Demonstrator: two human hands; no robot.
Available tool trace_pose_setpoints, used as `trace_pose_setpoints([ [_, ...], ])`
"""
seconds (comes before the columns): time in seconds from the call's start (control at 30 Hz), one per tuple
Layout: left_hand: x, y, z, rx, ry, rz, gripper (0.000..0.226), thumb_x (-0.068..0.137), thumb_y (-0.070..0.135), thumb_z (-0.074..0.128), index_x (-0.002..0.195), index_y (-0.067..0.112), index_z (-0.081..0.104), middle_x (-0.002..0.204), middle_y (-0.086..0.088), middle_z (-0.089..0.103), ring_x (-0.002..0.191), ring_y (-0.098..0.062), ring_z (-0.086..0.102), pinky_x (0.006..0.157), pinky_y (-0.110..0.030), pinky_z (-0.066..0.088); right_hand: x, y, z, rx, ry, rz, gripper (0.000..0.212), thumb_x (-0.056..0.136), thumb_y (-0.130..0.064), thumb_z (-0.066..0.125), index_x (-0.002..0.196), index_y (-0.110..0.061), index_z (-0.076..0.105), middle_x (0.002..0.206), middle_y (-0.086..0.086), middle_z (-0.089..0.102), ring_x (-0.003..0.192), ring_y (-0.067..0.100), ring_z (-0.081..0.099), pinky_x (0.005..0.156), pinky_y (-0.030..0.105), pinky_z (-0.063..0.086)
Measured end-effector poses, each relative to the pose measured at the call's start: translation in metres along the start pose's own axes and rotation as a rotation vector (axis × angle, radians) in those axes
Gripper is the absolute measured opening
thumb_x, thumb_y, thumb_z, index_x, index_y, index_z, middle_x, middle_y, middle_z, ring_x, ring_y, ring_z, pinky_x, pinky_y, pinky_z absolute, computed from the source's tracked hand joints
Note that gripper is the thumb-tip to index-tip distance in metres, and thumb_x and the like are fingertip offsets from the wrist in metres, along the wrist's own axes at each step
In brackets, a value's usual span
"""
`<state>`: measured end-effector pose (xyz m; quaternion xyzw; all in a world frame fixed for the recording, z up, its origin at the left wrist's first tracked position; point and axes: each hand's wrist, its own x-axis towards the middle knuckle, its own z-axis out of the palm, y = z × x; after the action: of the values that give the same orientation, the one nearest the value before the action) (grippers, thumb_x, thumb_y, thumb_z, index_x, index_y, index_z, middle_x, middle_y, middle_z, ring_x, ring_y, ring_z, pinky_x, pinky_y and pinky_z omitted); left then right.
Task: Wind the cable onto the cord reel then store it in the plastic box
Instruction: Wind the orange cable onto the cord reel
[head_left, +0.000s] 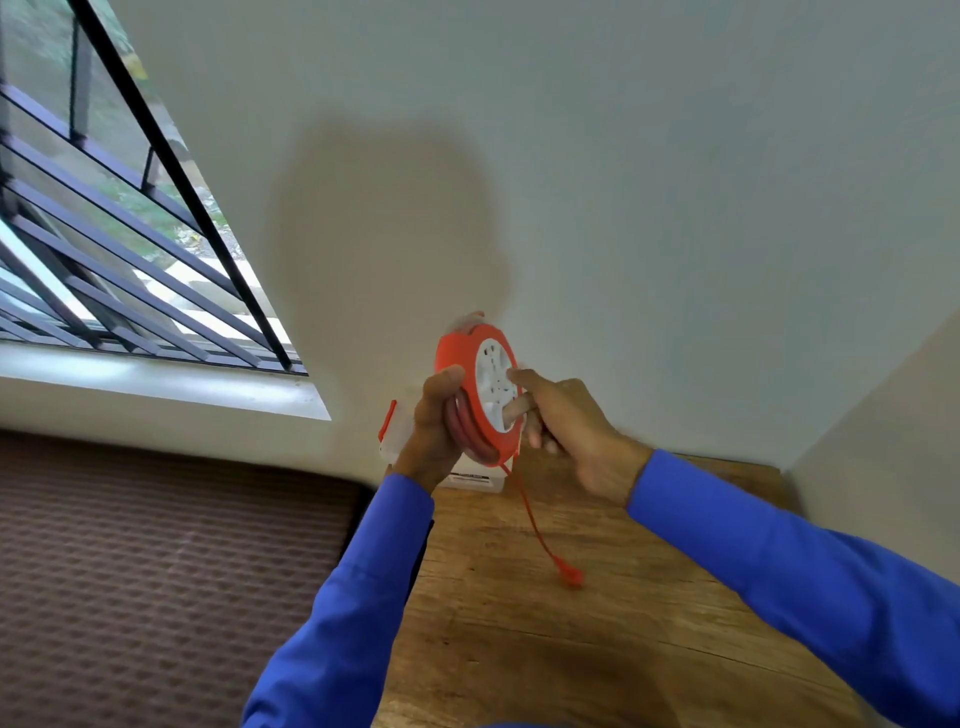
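An orange cord reel (457, 358) with a white socket face is held upright above the wooden table. My left hand (434, 431) grips its left rim, thumb on the orange edge. My right hand (566, 426) is on the white face, index finger pointing at the sockets and fingers around what looks like a crank knob. Red cable coils (470, 434) fill the groove. A loose length of cable (532, 525) hangs down to the plug (569, 574) above the table. The clear plastic box (475, 480) with an orange latch stands behind my hands against the wall, mostly hidden.
The wooden table (597, 634) runs into a corner of white walls on the right. A brown patterned mattress or cushion (156, 571) lies to the left. A barred window (104, 234) is at upper left above a white sill.
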<state>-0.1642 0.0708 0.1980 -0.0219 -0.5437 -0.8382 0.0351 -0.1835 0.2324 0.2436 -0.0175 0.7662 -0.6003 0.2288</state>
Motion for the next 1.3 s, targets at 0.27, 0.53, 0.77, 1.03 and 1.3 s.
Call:
trace_pose_setpoints([
  [0.27, 0.000, 0.006, -0.005, -0.278, -0.111, -0.113, 0.094, 0.073, 0.067, 0.076, 0.146, 0.011, 0.057, 0.131, -0.018, 0.065, 0.120, -0.037, 0.061, 0.104, -0.054, 0.046, 0.021, 0.035, -0.024, -1.223, -0.019, -1.032, 0.040, 0.099, -0.029, 0.064, 0.135, -0.011, 0.069, 0.139, 0.016, 0.060, 0.117, 0.033, 0.061, 0.087, 0.046, 0.058],
  [0.53, -0.003, -0.007, -0.008, -0.392, -0.361, -0.418, 0.095, 0.078, 0.069, 0.069, 0.153, 0.016, 0.043, 0.122, -0.012, 0.067, 0.112, -0.038, 0.061, 0.099, -0.066, 0.042, 0.022, -0.001, -0.053, -1.680, -0.185, -1.632, 0.043, 0.112, -0.007, 0.028, 0.126, -0.026, 0.065, 0.154, 0.024, 0.053, 0.101, 0.035, 0.069, 0.072, 0.046, 0.058],
  [0.77, -0.004, -0.015, -0.009, -0.392, -0.311, -0.432, 0.075, 0.088, 0.070, 0.046, 0.133, 0.016, 0.069, 0.118, -0.011, 0.074, 0.106, -0.035, 0.071, 0.090, -0.062, 0.057, 0.027, -0.012, -0.052, -1.614, -0.129, -1.683, 0.040, 0.113, -0.022, 0.031, 0.140, -0.035, 0.058, 0.115, 0.018, 0.070, 0.068, 0.025, 0.064, 0.076, 0.040, 0.041],
  [1.03, 0.008, -0.002, 0.006, -0.248, -0.205, -0.205, 0.101, 0.070, 0.063, 0.083, 0.149, 0.011, 0.050, 0.127, -0.021, 0.064, 0.110, -0.039, 0.067, 0.091, -0.055, 0.057, 0.024, 0.006, -0.028, -0.773, 0.175, -0.854, 0.068, 0.074, -0.071, 0.071, 0.130, -0.031, 0.076, 0.068, -0.018, 0.072, 0.064, 0.008, 0.069, 0.067, 0.030, 0.057],
  [1.3, 0.007, 0.004, 0.011, 0.085, -0.054, -0.091, 0.082, 0.060, 0.075, 0.085, 0.125, 0.026, 0.074, 0.114, -0.006, 0.078, 0.106, -0.026, 0.074, 0.098, -0.047, 0.059, 0.029, -0.004, -0.006, -0.082, 0.214, -0.184, 0.056, 0.092, -0.059, 0.073, 0.058, -0.016, 0.059, 0.036, -0.014, 0.045, 0.036, 0.005, 0.043, 0.049, 0.021, 0.037],
])
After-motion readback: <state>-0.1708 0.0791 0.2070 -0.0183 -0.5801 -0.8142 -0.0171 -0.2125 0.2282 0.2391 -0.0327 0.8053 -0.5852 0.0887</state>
